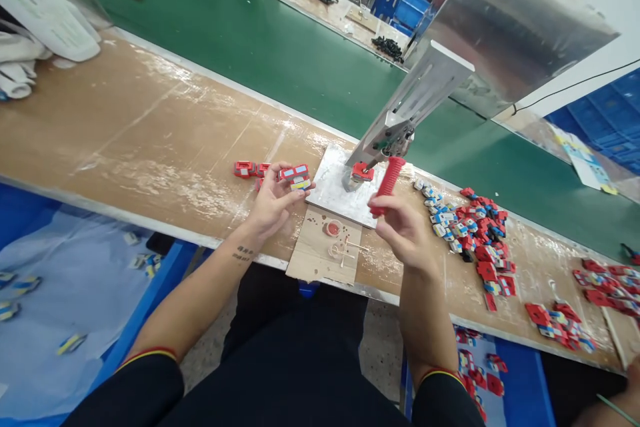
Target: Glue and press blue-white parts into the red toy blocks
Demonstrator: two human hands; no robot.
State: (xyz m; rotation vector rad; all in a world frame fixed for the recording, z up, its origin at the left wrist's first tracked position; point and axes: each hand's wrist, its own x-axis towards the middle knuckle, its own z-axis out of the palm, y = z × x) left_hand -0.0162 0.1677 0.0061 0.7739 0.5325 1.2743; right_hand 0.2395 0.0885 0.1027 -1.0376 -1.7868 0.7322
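Gripping a toy car (295,174) in left hand (273,205), red handle (391,180) in right hand (406,232).

We have before us a long brown workbench (150,127), its top scuffed with glossy, whitish patches and its edges pale. At the middle we see a flat silvery metal plate (327,180), and on its near side a sheet of tan cardboard (310,247) reaching the bench's near edge. Left of the plate we find a few small red toy vehicle bodies (245,169). To the right we have a loose heap of red and white-blue toy vehicle parts (483,223), then, farther right, two smaller mostly red clusters (560,325).
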